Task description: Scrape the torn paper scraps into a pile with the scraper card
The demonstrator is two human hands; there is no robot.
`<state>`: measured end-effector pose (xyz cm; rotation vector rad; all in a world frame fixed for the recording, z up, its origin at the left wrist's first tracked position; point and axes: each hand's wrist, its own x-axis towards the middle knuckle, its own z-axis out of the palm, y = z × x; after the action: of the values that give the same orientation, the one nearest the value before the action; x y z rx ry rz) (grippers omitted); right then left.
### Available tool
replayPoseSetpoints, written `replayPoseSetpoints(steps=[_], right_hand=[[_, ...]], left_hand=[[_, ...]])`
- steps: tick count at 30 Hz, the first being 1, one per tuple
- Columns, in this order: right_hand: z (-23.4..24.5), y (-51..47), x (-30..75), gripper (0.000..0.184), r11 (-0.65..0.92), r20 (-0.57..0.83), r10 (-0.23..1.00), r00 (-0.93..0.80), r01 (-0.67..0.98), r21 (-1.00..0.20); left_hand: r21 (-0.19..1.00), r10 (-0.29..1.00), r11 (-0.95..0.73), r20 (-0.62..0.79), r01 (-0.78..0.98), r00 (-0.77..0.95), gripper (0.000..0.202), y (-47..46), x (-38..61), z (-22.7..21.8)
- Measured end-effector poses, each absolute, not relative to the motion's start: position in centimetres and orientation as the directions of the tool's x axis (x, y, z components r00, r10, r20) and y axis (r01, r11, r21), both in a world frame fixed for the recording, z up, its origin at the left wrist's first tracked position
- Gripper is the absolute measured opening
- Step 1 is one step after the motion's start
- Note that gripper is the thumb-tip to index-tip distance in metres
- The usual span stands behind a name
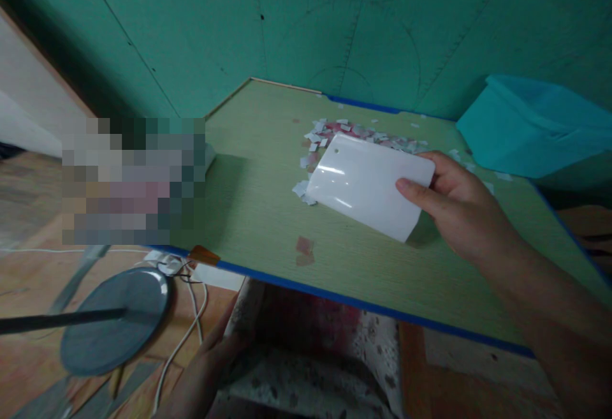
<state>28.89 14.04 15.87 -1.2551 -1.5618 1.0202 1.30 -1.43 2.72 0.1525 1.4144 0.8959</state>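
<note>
My right hand (454, 199) grips a white plastic scraper (368, 183) by its right end, thumb on top. The scraper is a flat, glossy sheet with a small hole in one corner, held tilted over the table (268, 215). Just behind it lies a heap of small white and reddish paper pieces (329, 129), partly hidden by the scraper. Low at the left, my left hand (227, 339) is closed at the edge of a whitish, dark-speckled, open-topped holder (310, 374) below the table's front edge. Its inside looks reddish; whether it is cloth or stiff, I cannot tell.
A turquoise folded container (530, 129) stands at the table's right rear, against the green wall (306, 23). A blurred-out object (134, 183) covers the left end. On the floor are a round grey stand base (117, 320) and white cables (191, 317).
</note>
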Motion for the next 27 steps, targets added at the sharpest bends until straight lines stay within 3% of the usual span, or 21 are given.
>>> replayPoseSetpoints(steps=[4,6,10,14,17,21,27], right_hand=[[16.2,13.8,28.4,0.016,0.144,0.116,0.988,-0.103,0.326,-0.935],[16.3,13.7,28.2,0.017,0.138,0.107,0.988,-0.110,0.334,-0.932],[16.4,13.6,28.4,0.016,0.104,0.062,0.986,-0.157,0.279,-0.955],[16.4,13.5,28.7,0.014,0.123,0.088,0.983,-0.163,0.221,-0.968],[16.4,13.5,28.5,0.014,0.155,0.123,0.982,-0.141,0.244,-0.957],[16.5,13.3,28.2,0.016,0.108,0.060,0.983,-0.173,0.284,-0.953],[16.3,13.6,29.1,0.015,0.101,0.078,0.987,-0.138,0.168,-0.981]], left_hand=[[0.580,0.586,0.678,-0.798,-0.452,-0.145,0.072,-1.5,1.3,2.5],[0.579,0.584,0.681,-0.799,-0.449,-0.143,0.076,-1.5,1.2,2.3],[0.529,0.582,0.693,-0.811,-0.490,-0.053,0.082,-1.5,0.9,1.9],[0.526,0.547,0.700,-0.830,-0.482,-0.112,0.076,-1.5,1.0,2.4],[0.580,0.579,0.698,-0.802,-0.421,-0.145,0.065,-1.5,1.2,3.0],[0.625,0.629,0.673,-0.765,-0.395,-0.138,0.053,-1.5,1.4,3.6],[0.659,0.698,0.616,-0.710,-0.431,-0.089,0.024,-1.6,1.6,4.5]])
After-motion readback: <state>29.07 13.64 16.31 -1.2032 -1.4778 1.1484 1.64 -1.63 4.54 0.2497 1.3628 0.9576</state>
